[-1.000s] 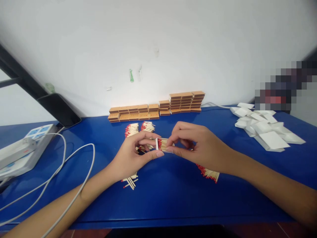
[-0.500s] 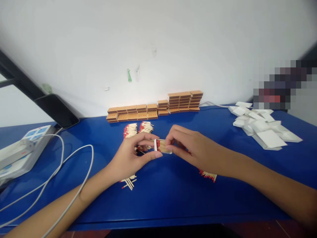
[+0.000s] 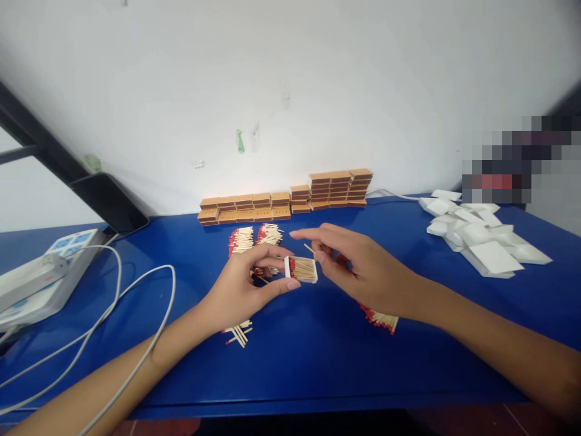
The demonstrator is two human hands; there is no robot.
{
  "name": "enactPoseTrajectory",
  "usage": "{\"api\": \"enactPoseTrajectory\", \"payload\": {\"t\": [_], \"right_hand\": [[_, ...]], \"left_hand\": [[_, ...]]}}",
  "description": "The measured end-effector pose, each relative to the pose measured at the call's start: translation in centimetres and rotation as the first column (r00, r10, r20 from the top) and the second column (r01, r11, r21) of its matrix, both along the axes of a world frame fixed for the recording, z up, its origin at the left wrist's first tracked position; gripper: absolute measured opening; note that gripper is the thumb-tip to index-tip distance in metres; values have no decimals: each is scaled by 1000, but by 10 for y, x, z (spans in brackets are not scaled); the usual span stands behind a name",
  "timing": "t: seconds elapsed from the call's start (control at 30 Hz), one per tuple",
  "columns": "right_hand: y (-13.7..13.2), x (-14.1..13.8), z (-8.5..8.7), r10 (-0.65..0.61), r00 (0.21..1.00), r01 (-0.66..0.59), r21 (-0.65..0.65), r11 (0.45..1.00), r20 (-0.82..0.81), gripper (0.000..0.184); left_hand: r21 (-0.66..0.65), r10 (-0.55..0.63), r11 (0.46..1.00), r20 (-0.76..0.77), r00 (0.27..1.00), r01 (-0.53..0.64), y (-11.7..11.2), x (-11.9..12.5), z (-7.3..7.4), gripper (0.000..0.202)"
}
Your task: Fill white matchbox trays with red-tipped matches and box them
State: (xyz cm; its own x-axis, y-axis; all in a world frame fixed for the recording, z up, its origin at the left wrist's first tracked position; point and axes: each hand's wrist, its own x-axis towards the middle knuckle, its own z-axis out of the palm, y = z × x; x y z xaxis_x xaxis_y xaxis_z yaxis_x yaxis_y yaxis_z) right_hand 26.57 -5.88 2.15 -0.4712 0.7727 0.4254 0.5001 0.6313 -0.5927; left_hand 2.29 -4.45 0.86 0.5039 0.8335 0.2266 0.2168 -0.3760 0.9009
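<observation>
My left hand [image 3: 245, 280] grips a small white matchbox tray [image 3: 315, 270] between thumb and fingers, above the blue tabletop. Red-headed matches [image 3: 302, 270] lie side by side in the tray, heads toward my left palm. Just right of the tray, my right hand [image 3: 363, 263] pinches a thin matchstick [image 3: 308, 247], its index finger stretched out to the left. Behind my left hand are two heaps of matches [image 3: 240, 240], partly covered by its fingers. A few loose matches [image 3: 238, 334] show below that wrist. More matches [image 3: 382, 320] lie partly under my right hand.
Stacked brown matchboxes [image 3: 254, 209] line the wall at the back of the blue table [image 3: 281, 363]. White paper trays [image 3: 481, 233] are heaped at the right. On the left are a power strip [image 3: 68, 260], looping white cables [image 3: 170, 290] and a dark phone-like slab [image 3: 111, 203].
My right hand has drawn back from the tray and its index finger has straightened, with a matchstick now showing at its fingertips. The left hand still holds the tray. The view shifts slightly.
</observation>
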Motion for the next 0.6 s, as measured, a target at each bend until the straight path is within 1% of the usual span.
{"api": "enactPoseTrajectory", "payload": {"t": [0.1, 0.17, 0.3, 0.37, 0.43, 0.53, 0.6], "right_hand": [[0, -1, 0, -44, 995, 42, -28, 999, -92, 26], [-1, -1, 2, -80, 984, 70, -66, 995, -161, 20], [-3, -3, 5, -121, 956, 83, -150, 985, -267, 15], [-4, -5, 4, -127, 947, 80, -165, 983, -296, 15], [-5, -8, 2, -116, 946, 78, -134, 988, -303, 14], [-3, -10, -2, -76, 953, 69, -33, 997, -294, 10], [-2, -9, -3, -61, 959, 66, 10, 998, -276, 6]], "left_hand": [[-18, -3, 1000, 14, 1000, 3, -1, 1, 1, 35], [-33, 12, 999, 18, 1000, -11, -1, 1, 1, 35], [-62, 44, 997, 31, 999, -42, 0, 2, 2, 38], [-78, 43, 996, 49, 998, -39, 1, 1, 2, 40], [-103, 33, 994, 67, 997, -26, 2, 0, 1, 41], [-142, 32, 990, 100, 994, -17, 4, -2, -1, 42], [-164, 47, 986, 125, 991, -26, 6, -3, -1, 43]]}}
